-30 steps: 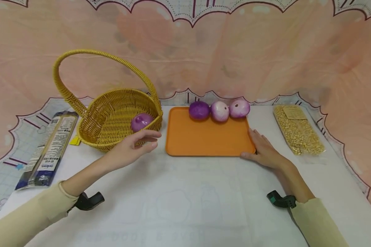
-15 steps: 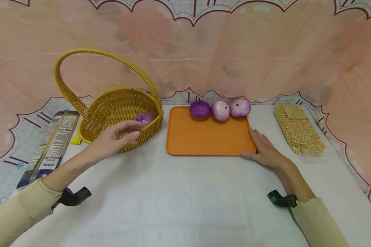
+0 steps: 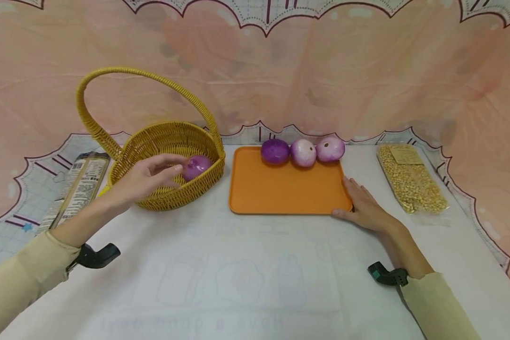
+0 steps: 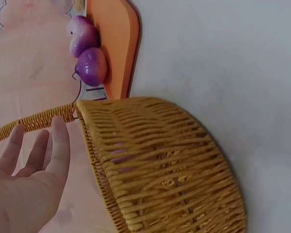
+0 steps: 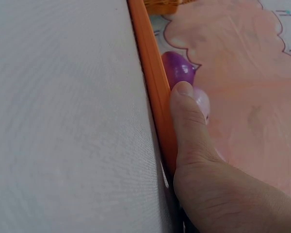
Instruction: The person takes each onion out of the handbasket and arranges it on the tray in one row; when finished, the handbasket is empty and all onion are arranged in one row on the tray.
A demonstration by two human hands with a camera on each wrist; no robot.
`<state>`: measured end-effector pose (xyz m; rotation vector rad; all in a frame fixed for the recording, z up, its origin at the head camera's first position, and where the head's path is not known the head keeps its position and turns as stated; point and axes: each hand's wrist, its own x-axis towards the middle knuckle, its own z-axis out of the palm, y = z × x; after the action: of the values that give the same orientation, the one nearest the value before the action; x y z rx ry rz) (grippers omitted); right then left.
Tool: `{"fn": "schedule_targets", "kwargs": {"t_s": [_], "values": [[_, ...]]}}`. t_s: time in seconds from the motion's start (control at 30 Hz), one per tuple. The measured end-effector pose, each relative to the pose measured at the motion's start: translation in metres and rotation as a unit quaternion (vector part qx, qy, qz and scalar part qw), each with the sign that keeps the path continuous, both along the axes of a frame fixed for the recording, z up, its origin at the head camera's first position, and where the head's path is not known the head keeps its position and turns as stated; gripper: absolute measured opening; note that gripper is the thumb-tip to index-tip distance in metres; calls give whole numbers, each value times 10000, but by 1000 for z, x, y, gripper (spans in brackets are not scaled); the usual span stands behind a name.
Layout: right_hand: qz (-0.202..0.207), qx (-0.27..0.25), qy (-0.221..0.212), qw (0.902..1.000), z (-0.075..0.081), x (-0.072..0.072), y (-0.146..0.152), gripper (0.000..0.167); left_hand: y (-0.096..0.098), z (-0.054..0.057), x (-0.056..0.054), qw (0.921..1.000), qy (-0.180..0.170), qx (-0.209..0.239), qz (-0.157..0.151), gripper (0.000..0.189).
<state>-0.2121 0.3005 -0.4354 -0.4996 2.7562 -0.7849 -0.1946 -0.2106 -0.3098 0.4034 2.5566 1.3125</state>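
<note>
My left hand (image 3: 142, 179) hovers over the front-left rim of a yellow wicker basket (image 3: 184, 194), fingers loosely extended and holding nothing. A purple onion (image 3: 197, 167) lies inside, just right of the fingertips; whether they touch it I cannot tell. In the left wrist view the fingers (image 4: 60, 150) are spread beside the basket rim. My right hand (image 3: 367, 208) rests against the right edge of an orange tray (image 3: 286, 191), thumb near its front corner. Along the tray's back sit a dark purple onion (image 3: 275, 151) and two paler onions (image 3: 303, 153).
A bag of yellow corn kernels (image 3: 410, 177) lies right of the tray. A long printed packet (image 3: 82, 182) lies left of the basket, partly hidden by my left arm. The basket's tall handle (image 3: 148, 75) arches over its opening. A patterned cloth (image 3: 323, 85) hangs behind.
My left hand has moved left and back, from in front of the basket's right side to over its rim. The right hand, tray and its onions have stayed put.
</note>
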Motion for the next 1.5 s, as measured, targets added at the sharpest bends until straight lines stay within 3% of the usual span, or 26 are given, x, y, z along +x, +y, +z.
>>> {"fn": "schedule_targets", "kwargs": {"t_s": [0.4, 0.73, 1.0, 1.17, 1.5], "values": [[-14, -8, -62, 10000, 1, 0, 0, 106, -13, 13, -33, 9949, 49, -1003, -101, 48], [-13, 0, -30, 10000, -1, 2, 3, 106, -20, 14, -69, 9770, -56, -1847, -1067, 49], [-40, -28, -62, 10000, -1, 2, 4, 107, -12, 14, -99, 9632, -277, -2057, -1706, 55], [-34, 16, -22, 10000, -2, 2, 3, 106, -9, 9, -116, 9554, -669, -2068, -2000, 56], [9, -9, 80, 10000, -1, 0, 1, 106, -9, -1, -135, 9414, -1467, -1900, -2369, 62]]}}
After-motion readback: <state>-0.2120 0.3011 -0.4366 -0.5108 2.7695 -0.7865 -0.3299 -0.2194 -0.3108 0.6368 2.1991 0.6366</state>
